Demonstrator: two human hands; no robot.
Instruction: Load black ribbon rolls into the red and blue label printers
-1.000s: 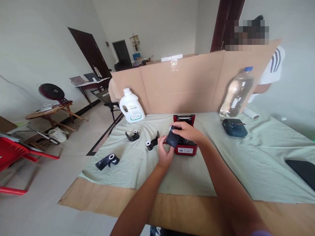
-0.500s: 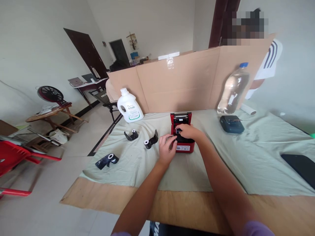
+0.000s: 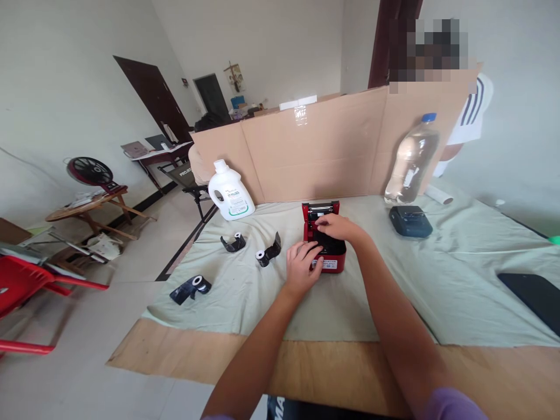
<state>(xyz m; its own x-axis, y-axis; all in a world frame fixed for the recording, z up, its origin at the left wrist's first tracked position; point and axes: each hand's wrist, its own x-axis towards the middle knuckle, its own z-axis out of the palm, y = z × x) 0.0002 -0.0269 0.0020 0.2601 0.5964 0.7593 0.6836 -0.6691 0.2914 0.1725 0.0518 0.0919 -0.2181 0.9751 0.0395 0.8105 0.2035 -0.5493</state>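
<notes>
A small red and black label printer (image 3: 333, 264) stands on the cloth with its lid (image 3: 321, 211) raised. My left hand (image 3: 303, 265) lies on its front left edge, fingers stretched and apart over the rim. Over the inside, close to the hinge, is my right hand (image 3: 335, 226), its fingers pinched together; what they hold, if anything, is hidden. Left of the printer lie three black ribbon rolls with white cores: one nearby roll (image 3: 262, 257), a farther roll (image 3: 238, 240) and a nearer roll (image 3: 200, 284), each with a loose tail.
A white jug (image 3: 231, 195) and a tall water bottle (image 3: 412, 160) stand before a cardboard screen (image 3: 315, 151). On the right are a dark boxy device (image 3: 410, 221), a paper tube (image 3: 438, 195) and a black phone-like slab (image 3: 531, 297). A person (image 3: 472, 114) is behind the screen.
My left hand has slid slightly right onto the printer's front edge. My right hand has risen a little toward the hinge; the dark piece seen at its fingertips no longer shows.
</notes>
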